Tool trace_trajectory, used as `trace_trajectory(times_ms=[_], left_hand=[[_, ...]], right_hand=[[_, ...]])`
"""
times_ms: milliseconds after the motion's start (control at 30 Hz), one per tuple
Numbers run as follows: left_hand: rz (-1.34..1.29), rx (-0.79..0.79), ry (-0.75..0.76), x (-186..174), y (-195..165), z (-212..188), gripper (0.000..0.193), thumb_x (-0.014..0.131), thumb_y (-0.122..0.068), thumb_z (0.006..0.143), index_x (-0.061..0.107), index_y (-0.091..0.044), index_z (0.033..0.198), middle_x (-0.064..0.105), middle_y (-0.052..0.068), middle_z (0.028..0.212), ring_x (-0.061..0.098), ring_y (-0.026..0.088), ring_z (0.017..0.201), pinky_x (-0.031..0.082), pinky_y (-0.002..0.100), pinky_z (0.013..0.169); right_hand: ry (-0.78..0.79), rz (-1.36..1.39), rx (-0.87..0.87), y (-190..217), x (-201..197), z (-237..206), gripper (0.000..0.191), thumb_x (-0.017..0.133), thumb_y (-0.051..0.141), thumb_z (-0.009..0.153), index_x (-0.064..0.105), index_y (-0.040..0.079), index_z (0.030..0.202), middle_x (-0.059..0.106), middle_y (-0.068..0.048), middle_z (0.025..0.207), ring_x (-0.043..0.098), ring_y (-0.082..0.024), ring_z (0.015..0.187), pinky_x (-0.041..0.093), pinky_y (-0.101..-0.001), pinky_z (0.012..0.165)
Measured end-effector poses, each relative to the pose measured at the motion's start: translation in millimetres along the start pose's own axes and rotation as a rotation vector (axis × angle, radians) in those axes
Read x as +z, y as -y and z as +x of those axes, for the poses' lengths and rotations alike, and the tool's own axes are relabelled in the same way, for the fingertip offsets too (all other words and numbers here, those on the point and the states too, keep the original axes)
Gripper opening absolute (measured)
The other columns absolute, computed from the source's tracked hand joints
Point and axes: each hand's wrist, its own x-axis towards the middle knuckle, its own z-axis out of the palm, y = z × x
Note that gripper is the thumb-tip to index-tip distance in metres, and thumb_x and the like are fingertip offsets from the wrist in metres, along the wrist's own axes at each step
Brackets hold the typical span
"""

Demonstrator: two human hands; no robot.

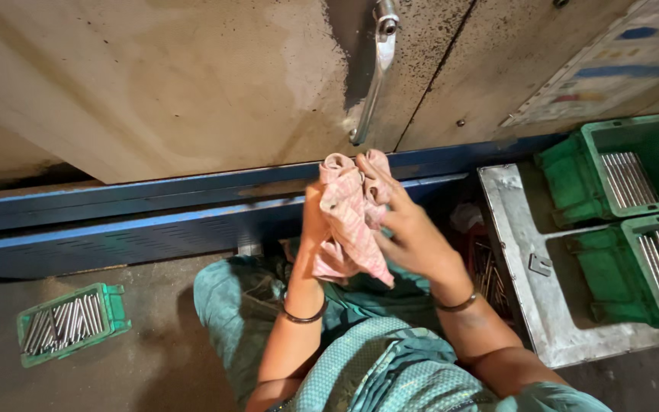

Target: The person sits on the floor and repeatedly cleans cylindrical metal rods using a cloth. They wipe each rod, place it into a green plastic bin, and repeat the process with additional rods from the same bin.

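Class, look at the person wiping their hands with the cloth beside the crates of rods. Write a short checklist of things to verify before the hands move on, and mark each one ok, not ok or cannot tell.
1. Cloth held by both hands: ok; left hand is behind it, right hand in front.
2. Hands wiped clean: cannot tell; the cloth covers the palms.
3. Bangles clear of the cloth: ok.
4. Green crates on the right hold rods: ok.
5. Small crate on the floor upright: ok.
6. Metal handle on the panel unobstructed: ok.
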Motion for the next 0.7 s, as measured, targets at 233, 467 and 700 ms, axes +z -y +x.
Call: trace_trajectory(times_ms=[233, 467, 700], left_hand=[[-0.018, 0.072, 0.046, -6.1, -26.5, 5.4, 0.022, 0.072, -0.008, 0.089, 0.069, 0.002, 0.109, 0.075, 0.007, 0.097, 0.068, 0.012, 0.09, 0.056, 0.03, 0.079], [0.121, -0.091, 0.34, 22.8, -21.5, -44.2, 0.023, 0.073, -0.008, 0.088, 0.069, 0.002, 0.109, 0.075, 0.007, 0.097, 0.068, 0.012, 0.09, 0.057, 0.03, 0.079], [0.041, -0.083, 0.28, 34.8, -6.5, -20.0, 0.024, 0.074, -0.007, 0.087, 0.07, 0.002, 0.109, 0.075, 0.007, 0.096, 0.069, 0.012, 0.089, 0.057, 0.03, 0.079]], right_hand=[[-0.093, 0.874, 0.325, -21.7, -16.0, -34.2, 0.069, 0.071, 0.01, 0.099, 0.043, 0.004, 0.162, 0.058, -0.016, 0.151, 0.057, -0.03, 0.135, 0.046, -0.0431, 0.118], [0.065, 1.698, 0.33, -41.0, 38.2, -38.0, 0.06, 0.064, 0.011, 0.098, 0.044, -0.002, 0.153, 0.058, -0.014, 0.147, 0.057, -0.028, 0.13, 0.045, -0.0416, 0.112], [0.003, 1.901, 0.313, -54.3, 49.0, -47.7, 0.04, 0.049, 0.009, 0.105, 0.055, -0.01, 0.14, 0.07, -0.022, 0.128, 0.068, -0.03, 0.114, 0.052, -0.0408, 0.102]])
